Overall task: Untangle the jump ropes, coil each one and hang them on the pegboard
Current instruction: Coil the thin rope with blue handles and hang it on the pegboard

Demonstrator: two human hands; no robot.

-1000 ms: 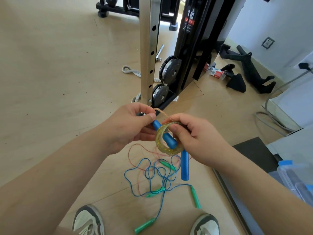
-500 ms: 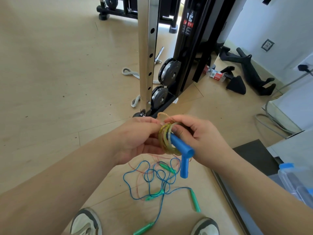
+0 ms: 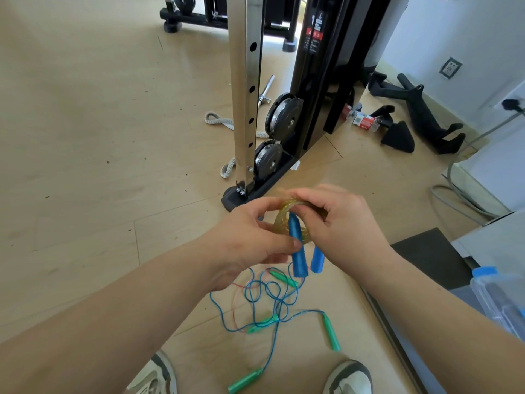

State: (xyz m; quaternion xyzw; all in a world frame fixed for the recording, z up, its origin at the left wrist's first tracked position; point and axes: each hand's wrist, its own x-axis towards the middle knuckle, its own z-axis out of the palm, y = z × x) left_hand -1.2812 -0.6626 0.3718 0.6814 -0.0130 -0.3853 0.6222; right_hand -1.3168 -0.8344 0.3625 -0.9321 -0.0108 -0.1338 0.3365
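Nearest the camera, two shoes (image 3: 348,378) stand on the wooden floor (image 3: 85,155), with a tangle of blue rope (image 3: 264,302) and its green handles (image 3: 331,332) lying loose just ahead of them. Above that tangle, the left hand (image 3: 241,245) and right hand (image 3: 343,223) meet, each grip closed on a small yellowish coil of rope (image 3: 287,214); two blue handles (image 3: 298,251) hang down from the coil between the hands. Farther back stands a perforated steel upright (image 3: 245,89) beside a black machine frame (image 3: 321,66) with pulleys.
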